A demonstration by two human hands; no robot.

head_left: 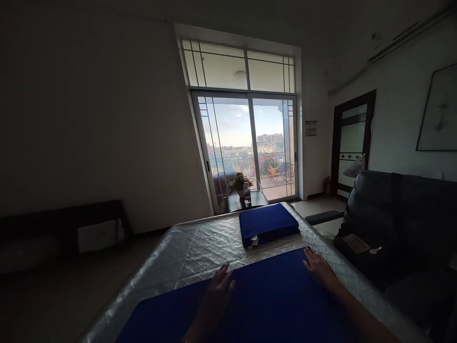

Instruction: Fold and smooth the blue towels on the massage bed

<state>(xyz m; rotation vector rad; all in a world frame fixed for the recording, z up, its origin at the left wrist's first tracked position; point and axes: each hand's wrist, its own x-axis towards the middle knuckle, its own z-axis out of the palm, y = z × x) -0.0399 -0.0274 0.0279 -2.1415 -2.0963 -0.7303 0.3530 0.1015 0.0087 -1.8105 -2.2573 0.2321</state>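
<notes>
A wide blue cloth (271,300) lies spread over the near part of the table, its far edge running slantwise. My left hand (218,290) rests on the cloth near that edge, fingers stretched forward past it and thumb apart. At the cloth's far right corner, my right hand (319,267) lies flat with its fingers extended. Neither hand grasps anything. Just beyond the cloth sits a neatly folded blue cloth stack (268,221), with small white tags on its near left corner. The cloth's near part runs out of view.
A silvery quilted cover (200,250) lines the table. Behind it stands a small dark table (257,199) with a bottle (247,192) and a potted plant (237,182). A black sofa (403,214) is at the right; a dark low bench (96,209) is at the left.
</notes>
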